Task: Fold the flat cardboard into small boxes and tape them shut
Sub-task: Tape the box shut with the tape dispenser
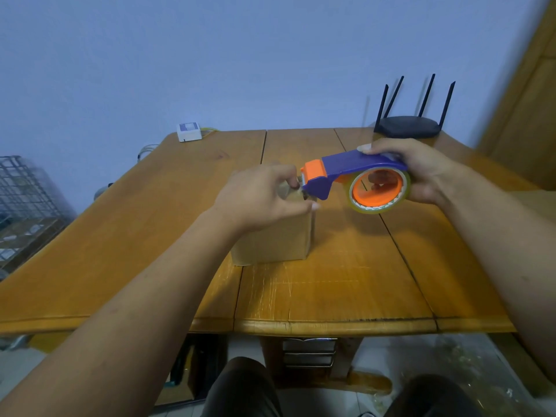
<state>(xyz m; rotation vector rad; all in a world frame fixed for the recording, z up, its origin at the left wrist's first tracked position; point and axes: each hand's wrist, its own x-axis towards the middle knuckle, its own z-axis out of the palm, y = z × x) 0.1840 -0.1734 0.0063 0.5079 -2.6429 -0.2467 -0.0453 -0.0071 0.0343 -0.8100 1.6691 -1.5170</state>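
Black router (406, 127); white device (189, 131); wire crate (24, 188); wooden table (120, 236).

One wide-angle view looks from the person's head, forward and steeply down across the orange-brown wooden plank table (331, 281). It sits close above that table's near edge, aimed at the left hand (264, 200) and right hand (421, 173) held over its middle. The pale blue wall (210, 55) rises behind its far edge; the person's knees (240, 386) show under its near edge.
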